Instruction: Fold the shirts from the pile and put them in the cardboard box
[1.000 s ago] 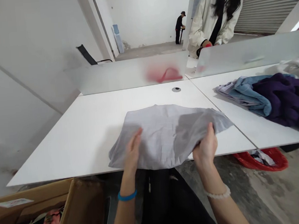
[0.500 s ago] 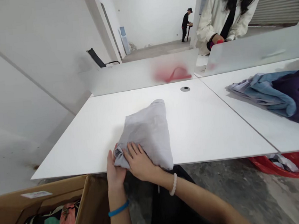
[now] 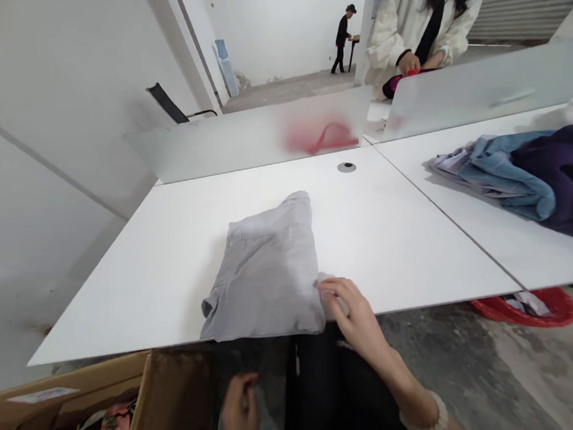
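Observation:
A folded grey garment [image 3: 266, 277] lies flat on the white table [image 3: 399, 245], its lower edge along the table's front edge. Its lower left corner is slightly bunched up. My right hand [image 3: 358, 319] is at the garment's right edge, fingertips touching or very close to the cloth, with the thumb apart from the fingers. Below the table edge, away from the garment, is my left hand [image 3: 241, 413]. It is somewhat blurred, with loosely bent fingers, a gap at the thumb and nothing in it.
A cardboard box [image 3: 177, 398] holding patterned clothes stands at the lower left. Blue jeans [image 3: 509, 179] and a dark purple garment [image 3: 569, 177] lie at right. Below them is a red bin [image 3: 566, 314]. Behind the frosted divider [image 3: 220, 140], a person in a white jacket [image 3: 391, 32] handles something.
Both hands have left the garment's lower left corner. My left hand dropped below the table edge, and my right hand moved to the garment's right side. The garment's lower left part is spread flatter.

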`<state>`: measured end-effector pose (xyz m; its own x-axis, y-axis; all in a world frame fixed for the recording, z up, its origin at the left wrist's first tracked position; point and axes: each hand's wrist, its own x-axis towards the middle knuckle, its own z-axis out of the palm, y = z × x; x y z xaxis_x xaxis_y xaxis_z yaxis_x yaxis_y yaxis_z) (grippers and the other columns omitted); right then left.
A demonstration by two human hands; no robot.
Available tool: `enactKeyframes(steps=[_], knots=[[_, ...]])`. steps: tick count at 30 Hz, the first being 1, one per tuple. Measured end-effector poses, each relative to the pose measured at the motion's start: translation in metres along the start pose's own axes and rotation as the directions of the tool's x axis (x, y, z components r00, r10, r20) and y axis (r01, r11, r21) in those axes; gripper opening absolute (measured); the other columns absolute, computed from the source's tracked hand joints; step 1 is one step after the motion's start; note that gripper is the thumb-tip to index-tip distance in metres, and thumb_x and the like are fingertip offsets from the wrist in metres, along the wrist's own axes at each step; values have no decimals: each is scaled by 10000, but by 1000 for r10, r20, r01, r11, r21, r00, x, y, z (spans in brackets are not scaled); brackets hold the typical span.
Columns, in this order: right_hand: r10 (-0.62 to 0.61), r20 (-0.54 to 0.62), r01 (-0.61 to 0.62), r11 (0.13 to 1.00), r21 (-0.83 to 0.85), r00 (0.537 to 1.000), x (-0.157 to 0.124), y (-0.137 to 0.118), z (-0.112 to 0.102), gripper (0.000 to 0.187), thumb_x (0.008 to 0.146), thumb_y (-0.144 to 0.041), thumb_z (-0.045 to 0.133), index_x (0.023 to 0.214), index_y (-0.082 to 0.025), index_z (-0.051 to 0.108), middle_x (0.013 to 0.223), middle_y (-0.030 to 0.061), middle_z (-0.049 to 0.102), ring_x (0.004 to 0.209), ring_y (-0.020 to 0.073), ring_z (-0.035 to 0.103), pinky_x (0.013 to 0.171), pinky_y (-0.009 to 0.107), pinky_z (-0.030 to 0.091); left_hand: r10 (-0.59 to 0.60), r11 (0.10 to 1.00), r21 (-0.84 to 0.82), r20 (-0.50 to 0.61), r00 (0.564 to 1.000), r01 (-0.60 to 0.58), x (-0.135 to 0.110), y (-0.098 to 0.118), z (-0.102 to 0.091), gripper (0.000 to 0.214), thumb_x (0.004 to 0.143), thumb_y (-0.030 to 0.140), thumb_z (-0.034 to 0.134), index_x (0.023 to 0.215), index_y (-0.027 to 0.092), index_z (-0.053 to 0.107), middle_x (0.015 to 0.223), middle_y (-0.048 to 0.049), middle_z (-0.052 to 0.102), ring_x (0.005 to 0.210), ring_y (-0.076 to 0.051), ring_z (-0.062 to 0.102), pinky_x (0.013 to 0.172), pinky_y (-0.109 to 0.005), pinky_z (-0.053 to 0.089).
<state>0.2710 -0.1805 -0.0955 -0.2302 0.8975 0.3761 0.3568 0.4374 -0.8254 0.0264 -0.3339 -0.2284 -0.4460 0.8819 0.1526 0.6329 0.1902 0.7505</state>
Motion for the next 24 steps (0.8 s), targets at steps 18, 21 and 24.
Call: enactKeyframes(steps=[18, 21, 24], knots=[[382, 66, -382, 864, 327, 922, 66, 27, 46, 822, 791, -520, 602, 1443, -209, 209, 1252, 141, 552, 1107, 264, 582, 978, 444, 448, -259, 958, -44, 294, 920, 284, -28, -16, 89, 383, 873, 443, 356, 1076, 223, 596, 1113, -75, 633, 1101, -207, 584, 973, -366, 447], [393, 60, -378, 816, 437, 918, 62, 29, 51, 880, 777, -533, 625, 1455, -234, 151, 1308, 139, 499, 1144, 235, 556, 995, 409, 445, -241, 962, -52, 299, 923, 268, -26, -5, 84, 346, 882, 414, 363, 1045, 230, 607, 1133, -67, 628, 1163, -206, 541, 1035, -376, 390], [356, 126, -376, 835, 401, 926, 69, 32, 53, 934, 823, -567, 544, 1484, -242, -31, 1450, 150, 360, 1258, 221, 471, 1041, 401, 409, -244, 959, -63, 305, 921, 275, -25, 4, 77, 323, 874, 459, 407, 883, 235, 639, 1033, -67, 650, 1132, -234, 547, 1024, -391, 391]])
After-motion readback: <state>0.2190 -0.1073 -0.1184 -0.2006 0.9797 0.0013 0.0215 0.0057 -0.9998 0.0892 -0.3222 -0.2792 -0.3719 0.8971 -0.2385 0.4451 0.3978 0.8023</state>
